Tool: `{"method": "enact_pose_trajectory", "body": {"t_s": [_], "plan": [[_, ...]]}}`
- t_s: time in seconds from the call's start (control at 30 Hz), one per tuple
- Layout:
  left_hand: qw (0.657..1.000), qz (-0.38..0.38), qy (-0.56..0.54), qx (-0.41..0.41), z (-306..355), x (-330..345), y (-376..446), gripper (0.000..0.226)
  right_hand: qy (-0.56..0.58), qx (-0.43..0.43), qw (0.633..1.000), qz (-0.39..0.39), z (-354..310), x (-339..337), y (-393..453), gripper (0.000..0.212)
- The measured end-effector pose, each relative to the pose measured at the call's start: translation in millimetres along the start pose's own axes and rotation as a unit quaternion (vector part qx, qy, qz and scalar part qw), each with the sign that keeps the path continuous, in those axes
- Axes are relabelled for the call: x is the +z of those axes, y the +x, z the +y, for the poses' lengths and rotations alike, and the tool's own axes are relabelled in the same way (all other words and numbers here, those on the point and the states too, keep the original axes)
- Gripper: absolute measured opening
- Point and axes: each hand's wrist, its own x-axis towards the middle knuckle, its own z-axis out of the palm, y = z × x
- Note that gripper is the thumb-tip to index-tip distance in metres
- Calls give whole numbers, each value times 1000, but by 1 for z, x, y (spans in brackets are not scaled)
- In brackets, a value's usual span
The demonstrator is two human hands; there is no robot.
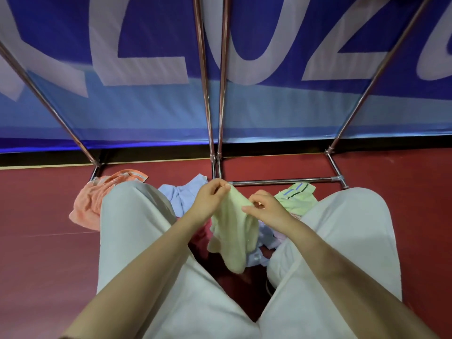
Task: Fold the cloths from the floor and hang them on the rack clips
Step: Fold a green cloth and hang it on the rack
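Left hand [212, 196] pinching the top corner of the pale yellow cloth [234, 231]; right hand [265, 207] pinching the same top edge just beside it — both equally near. Long axis hanging straight down from the fingers, between the knees, over the floor pile. Likely next: hands parted sideways along that edge. Rack base bar [283, 181] just beyond — clips out of view.

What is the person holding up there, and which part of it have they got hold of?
A pale yellow-green terry cloth. The left hand and right hand each pinch its upper edge, so the rest hangs down between the knees.
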Motion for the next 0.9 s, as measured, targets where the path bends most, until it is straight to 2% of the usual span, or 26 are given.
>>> {"method": "enact_pose_trajectory", "body": {"t_s": [0.07, 0.2, 0.3, 0.47, 0.67, 0.77, 0.83, 0.9], "plan": [[1000, 19, -9, -8, -2, 0, 4, 19, -6, -8, 1000, 24, 3, -4, 0, 26], [992, 114, -44, -18, -6, -12, 13, 26, 16, 10, 1000, 5, 8, -10, 1, 39], [980, 185, -62, -35, -9, -25, 19, 23, -61, 22, 998, 9, 14, -6, 8, 40], [941, 298, -122, -104, -18, -51, 26, 15, -119, 39, 992, -3, 26, -5, 14, 39], [927, 338, -112, -118, -25, -65, 26, 13, -147, 67, 987, -14, 35, -8, 17, 45], [927, 339, -94, -129, -28, -68, 27, 15, -87, 97, 991, 8, 36, -10, 17, 40], [936, 324, -70, -123, -30, -68, 27, 15, 36, 117, 991, 55, 28, -14, 17, 29], [946, 300, -53, -112, -29, -66, 27, 15, 175, 145, 969, 100, 21, -20, 17, 20]]}}
